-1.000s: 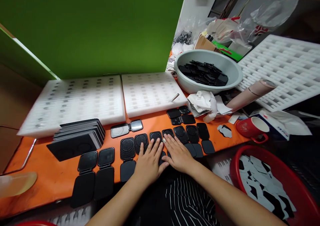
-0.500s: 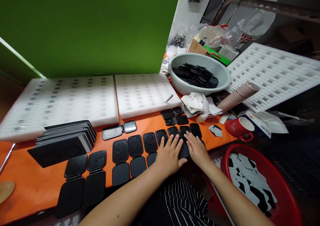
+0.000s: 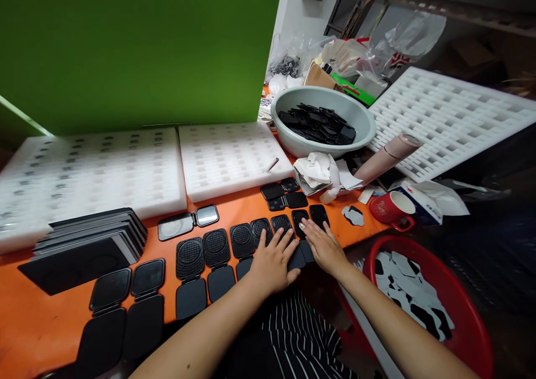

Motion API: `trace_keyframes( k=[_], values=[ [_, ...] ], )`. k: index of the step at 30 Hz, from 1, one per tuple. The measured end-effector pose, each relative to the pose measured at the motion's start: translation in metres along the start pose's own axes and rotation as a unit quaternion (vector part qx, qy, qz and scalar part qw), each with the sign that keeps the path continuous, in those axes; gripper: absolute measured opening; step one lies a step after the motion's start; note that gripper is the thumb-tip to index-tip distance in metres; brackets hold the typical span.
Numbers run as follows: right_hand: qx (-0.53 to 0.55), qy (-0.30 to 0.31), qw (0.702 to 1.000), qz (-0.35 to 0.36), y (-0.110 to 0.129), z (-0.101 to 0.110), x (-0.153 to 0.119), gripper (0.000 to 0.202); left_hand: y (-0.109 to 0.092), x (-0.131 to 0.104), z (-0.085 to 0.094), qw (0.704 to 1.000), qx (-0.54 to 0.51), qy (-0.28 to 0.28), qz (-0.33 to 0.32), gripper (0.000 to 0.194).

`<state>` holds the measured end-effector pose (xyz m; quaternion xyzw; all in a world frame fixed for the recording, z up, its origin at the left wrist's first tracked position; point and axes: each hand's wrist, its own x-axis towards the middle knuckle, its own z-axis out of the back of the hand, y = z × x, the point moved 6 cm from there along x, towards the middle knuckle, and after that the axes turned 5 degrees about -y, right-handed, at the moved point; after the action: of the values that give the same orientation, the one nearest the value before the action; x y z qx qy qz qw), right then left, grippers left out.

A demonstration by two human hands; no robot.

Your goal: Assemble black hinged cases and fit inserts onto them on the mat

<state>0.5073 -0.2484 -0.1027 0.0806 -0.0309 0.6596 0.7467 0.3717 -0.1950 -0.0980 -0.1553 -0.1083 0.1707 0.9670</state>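
Note:
Several open black hinged cases with round-patterned upper halves, one at the left end of the row (image 3: pixel 190 257), lie along the front of the orange table (image 3: pixel 238 206). My left hand (image 3: pixel 272 264) rests palm down with spread fingers on the cases towards the right of that row. Just right of it, my right hand (image 3: pixel 324 248) lies flat over the last cases, fingertips near a patterned half. Neither hand grips anything. Further left are two larger plain black cases (image 3: pixel 144 323). A hinged case with mirrors (image 3: pixel 176 226) lies open behind the row.
White foam trays (image 3: pixel 234 156) stand at the back, with upright black sheets (image 3: pixel 75 262) at left. A grey basin (image 3: pixel 288 139) holds black pieces. At right are a pink bottle (image 3: pixel 387 158), a red mug (image 3: pixel 385 209) and a red tub (image 3: pixel 473 317) of cut pieces.
The view has shifted slightly, so most table items appear further left. Both hands stay flat on the cases, the right one slightly further right over the row.

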Motion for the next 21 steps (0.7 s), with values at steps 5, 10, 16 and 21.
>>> trace_keyframes(
  k=[5, 10, 16, 21],
  values=[
    [0.006, 0.003, 1.0, 0.015, -0.003, 0.001, 0.003, 0.048, 0.006, -0.002, 0.003, 1.0, 0.021, -0.009, 0.015, 0.065],
    [0.009, 0.012, 0.999, 0.041, -0.005, 0.004, 0.009, 0.048, 0.004, 0.0, 0.002, 1.0, 0.025, -0.013, 0.014, 0.065],
    [0.043, 0.009, 0.998, 0.043, -0.002, 0.006, 0.007, 0.045, 0.001, 0.003, -0.003, 0.999, 0.019, -0.021, 0.016, 0.065],
    [0.253, -0.148, 0.943, -0.16, -0.04, 0.02, 0.009, 0.037, -0.001, 0.002, 0.001, 0.999, 0.014, -0.032, 0.009, 0.066]
  ],
)
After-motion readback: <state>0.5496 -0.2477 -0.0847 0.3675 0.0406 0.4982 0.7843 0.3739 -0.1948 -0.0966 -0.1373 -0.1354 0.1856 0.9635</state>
